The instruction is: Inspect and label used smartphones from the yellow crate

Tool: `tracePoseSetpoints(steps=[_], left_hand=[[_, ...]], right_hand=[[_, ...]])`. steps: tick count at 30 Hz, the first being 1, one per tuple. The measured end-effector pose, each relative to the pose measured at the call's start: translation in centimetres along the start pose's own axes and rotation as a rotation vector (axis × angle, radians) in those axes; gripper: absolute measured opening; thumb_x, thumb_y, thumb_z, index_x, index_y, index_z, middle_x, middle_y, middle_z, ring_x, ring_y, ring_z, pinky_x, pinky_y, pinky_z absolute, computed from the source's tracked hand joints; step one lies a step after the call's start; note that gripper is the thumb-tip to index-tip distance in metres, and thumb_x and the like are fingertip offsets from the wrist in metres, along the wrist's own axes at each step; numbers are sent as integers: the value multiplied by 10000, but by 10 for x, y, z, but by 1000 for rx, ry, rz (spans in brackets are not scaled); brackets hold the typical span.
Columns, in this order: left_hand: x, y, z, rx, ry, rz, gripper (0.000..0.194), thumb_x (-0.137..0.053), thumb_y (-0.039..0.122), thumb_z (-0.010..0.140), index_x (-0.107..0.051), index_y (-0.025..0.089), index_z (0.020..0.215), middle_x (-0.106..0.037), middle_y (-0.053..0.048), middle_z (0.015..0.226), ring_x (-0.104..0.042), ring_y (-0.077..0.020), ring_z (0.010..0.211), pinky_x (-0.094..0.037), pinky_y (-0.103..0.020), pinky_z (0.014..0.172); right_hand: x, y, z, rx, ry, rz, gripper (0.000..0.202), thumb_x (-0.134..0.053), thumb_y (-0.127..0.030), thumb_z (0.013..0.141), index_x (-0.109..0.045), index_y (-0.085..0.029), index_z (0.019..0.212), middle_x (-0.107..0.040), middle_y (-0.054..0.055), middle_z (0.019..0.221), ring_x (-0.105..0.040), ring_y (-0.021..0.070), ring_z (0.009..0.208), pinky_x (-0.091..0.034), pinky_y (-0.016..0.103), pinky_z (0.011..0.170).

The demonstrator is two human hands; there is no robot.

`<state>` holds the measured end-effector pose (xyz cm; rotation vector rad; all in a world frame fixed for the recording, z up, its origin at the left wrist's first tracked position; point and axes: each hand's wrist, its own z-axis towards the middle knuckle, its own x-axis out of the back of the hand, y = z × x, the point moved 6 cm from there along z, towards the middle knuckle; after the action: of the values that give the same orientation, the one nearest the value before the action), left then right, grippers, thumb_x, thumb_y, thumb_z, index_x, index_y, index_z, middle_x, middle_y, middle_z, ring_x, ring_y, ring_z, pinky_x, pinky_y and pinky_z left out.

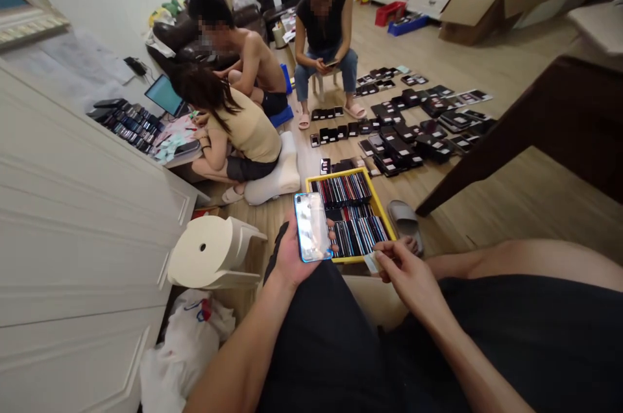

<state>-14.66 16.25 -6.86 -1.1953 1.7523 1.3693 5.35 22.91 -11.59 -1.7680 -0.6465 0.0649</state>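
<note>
My left hand (pixel 291 257) is wrapped round a smartphone (pixel 313 228), whose shiny silver back with blue edges faces me. To the right, my right hand (pixel 403 270) pinches a small pale slip (pixel 372 263) between thumb and fingers; I cannot tell if it is paper or a sticker. Just beyond both hands stands a yellow crate (pixel 383 210) packed with rows of phones on edge. The phone in my left hand hides part of the crate's near left side.
Many phones in stacks (pixel 396 140) cover the floor beyond the crate. A white stool (pixel 202 254) stands left, above a white bag (pixel 189 335). Three people sit ahead, one holding a phone (pixel 331 63). A dark table leg (pixel 467 153) slants at right, near a grey slipper (pixel 405 221).
</note>
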Motion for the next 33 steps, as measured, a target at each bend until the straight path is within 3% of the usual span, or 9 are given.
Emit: tracePoseSetpoints(steps=[9, 33], left_hand=[[1, 0, 3, 40, -22, -9, 705, -284, 665, 981, -664, 107, 1184, -676, -178, 1056, -639, -250, 798, -530, -374, 644], [6, -1, 10, 27, 48, 4, 646, -341, 643, 974, -665, 134, 1204, -688, -175, 1068, -638, -248, 776, -515, -370, 652]], right_hand=[[-18, -5, 0, 11, -69, -19, 397, -586, -570, 801, -641, -202, 939, -656, 22, 701, -593, 173, 535, -467, 283, 510], [-25, 1, 1, 26, -146, -129, 345, -535, -551, 877, -642, -225, 913, -658, 2, 640, -606, 182, 529, -445, 279, 520]])
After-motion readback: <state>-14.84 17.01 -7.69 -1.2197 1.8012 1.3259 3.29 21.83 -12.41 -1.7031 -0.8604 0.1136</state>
